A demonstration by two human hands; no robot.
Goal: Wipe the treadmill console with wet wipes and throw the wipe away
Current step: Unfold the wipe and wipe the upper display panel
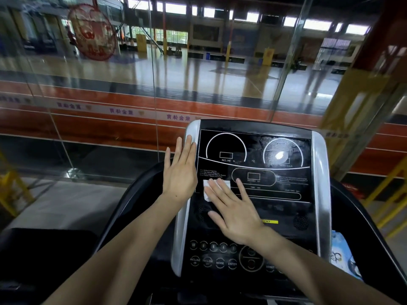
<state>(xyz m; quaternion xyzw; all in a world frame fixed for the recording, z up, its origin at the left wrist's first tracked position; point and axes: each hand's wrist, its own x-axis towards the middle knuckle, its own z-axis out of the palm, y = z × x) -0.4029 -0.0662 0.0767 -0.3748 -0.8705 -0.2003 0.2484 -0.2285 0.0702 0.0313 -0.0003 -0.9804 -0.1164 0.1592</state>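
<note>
The treadmill console (pixel 273 194) is a black panel with white dial outlines, silver side rails and round buttons along its lower part. A small white wet wipe (pixel 207 187) lies flat on the panel's left middle. My right hand (pixel 233 208) presses down on the wipe with its fingers spread flat, covering most of it. My left hand (pixel 179 170) rests open against the console's left silver rail, fingers straight and pointing up, holding nothing. The upper right dial area looks streaked and shiny.
A blue and white wipes pack (pixel 342 256) sits in the tray at the console's right side. Black curved handrails (pixel 123 208) flank the console. A glass wall (pixel 154 73) stands just ahead, with a sports hall beyond. Yellow railings (pixel 387 194) stand at the right.
</note>
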